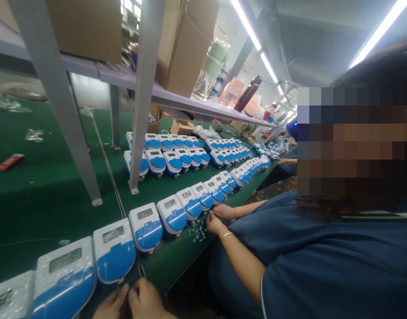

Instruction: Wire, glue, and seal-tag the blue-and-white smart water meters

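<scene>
Both own hands, left hand (112, 305) and right hand (146, 301), meet pinched shut at the near edge below the blue-white meter (114, 254), any held piece hidden; work small, keeping clear of the co-worker's hands (218, 219).

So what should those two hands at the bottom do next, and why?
Probably reach up to the meter just above them. The left hand and right hand are pressed together at the table's edge, below that meter. Whether they pinch anything is too hidden to tell.
</scene>
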`<state>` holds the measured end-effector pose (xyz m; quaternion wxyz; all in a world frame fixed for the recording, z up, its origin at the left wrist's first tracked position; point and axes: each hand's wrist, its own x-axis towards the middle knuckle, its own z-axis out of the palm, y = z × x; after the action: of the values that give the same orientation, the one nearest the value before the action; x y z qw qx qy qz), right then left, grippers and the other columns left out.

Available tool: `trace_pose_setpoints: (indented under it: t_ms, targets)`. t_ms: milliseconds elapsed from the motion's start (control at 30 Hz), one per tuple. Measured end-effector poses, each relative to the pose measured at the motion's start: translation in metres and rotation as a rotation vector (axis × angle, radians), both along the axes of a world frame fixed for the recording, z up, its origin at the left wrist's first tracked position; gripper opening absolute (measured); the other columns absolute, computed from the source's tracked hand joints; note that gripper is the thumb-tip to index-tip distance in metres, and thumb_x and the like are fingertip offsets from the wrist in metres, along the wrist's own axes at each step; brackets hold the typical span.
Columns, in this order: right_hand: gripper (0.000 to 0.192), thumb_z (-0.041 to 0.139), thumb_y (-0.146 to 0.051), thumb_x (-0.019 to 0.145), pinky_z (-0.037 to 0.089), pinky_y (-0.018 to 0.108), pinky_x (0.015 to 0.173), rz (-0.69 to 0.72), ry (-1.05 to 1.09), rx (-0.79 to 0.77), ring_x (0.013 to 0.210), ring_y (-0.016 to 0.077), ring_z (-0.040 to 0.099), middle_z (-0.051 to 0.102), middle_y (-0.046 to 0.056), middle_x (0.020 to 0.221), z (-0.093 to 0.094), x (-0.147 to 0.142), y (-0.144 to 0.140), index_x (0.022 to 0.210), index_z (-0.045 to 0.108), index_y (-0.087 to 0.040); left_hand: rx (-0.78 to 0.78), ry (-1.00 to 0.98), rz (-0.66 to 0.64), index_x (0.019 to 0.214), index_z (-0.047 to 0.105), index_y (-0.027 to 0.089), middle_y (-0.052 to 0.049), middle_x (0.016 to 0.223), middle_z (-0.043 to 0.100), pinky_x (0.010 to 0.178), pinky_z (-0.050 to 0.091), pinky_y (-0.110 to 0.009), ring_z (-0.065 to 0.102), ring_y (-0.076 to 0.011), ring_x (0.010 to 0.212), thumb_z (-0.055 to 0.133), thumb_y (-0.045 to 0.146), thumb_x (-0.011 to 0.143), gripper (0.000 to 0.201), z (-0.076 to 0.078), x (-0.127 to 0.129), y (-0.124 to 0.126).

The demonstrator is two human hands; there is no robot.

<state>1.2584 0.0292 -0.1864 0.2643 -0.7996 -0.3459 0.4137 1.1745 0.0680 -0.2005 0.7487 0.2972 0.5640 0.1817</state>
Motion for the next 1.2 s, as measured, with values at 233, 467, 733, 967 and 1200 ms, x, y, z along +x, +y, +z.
trace_pose_setpoints:
  t_ms: [233,467,733,967,1200]
  targets:
    - [0.032,0.039,-0.034,0.079,0.036,0.024,0.044,-0.071,0.126,0.069,0.04,0.0108,0.036,0.024,-0.007,0.042,0.006,-0.001,0.003,0.05,0.03,-0.023,0.047,-0.106,0.059,0.053,0.046,0.014,0.005,0.041,0.042,0.038,0.025,-0.02,0.037,-0.0068,0.036,0.068,0.05,0.051,0.042,0.015,0.013,0.0]
    - [0.031,0.047,-0.037,0.076,0.028,0.021,0.042,-0.021,0.239,0.072,0.04,0.0076,0.029,0.028,-0.007,0.044,-0.009,0.002,0.008,0.052,0.035,-0.022,0.05,-0.083,0.139,0.053,0.043,0.015,0.008,0.039,0.035,0.037,0.02,-0.019,0.029,-0.0026,0.034,0.069,0.047,0.052,0.042,0.012,0.01,0.008]
    - [0.017,0.046,-0.032,0.075,0.036,0.023,0.056,0.028,0.125,0.192,0.06,0.0125,0.047,0.049,0.001,0.062,0.0,0.011,0.003,0.064,0.045,-0.019,0.026,-0.059,0.129,0.051,0.043,0.015,0.008,0.036,0.034,0.037,0.019,-0.019,0.029,-0.0029,0.032,0.065,0.035,0.063,0.032,0.008,0.007,0.014]
    - [0.03,0.039,-0.032,0.085,0.039,0.023,0.054,0.054,-0.049,0.221,0.053,0.0088,0.046,0.047,-0.002,0.057,-0.011,0.005,0.013,0.063,0.049,-0.015,0.012,-0.082,0.13,0.051,0.043,0.015,0.006,0.038,0.038,0.038,0.021,-0.019,0.032,-0.0038,0.034,0.063,0.032,0.065,0.03,0.01,0.011,0.02]
    - [0.029,0.047,-0.034,0.084,0.048,0.034,0.075,0.11,-0.036,0.168,0.087,0.0147,0.055,0.054,0.006,0.104,-0.003,0.013,0.008,0.105,0.051,-0.015,0.007,-0.078,0.162,0.051,0.042,0.015,0.008,0.038,0.034,0.039,0.021,-0.019,0.029,-0.0027,0.034,0.066,0.036,0.061,0.033,0.004,0.012,0.021]
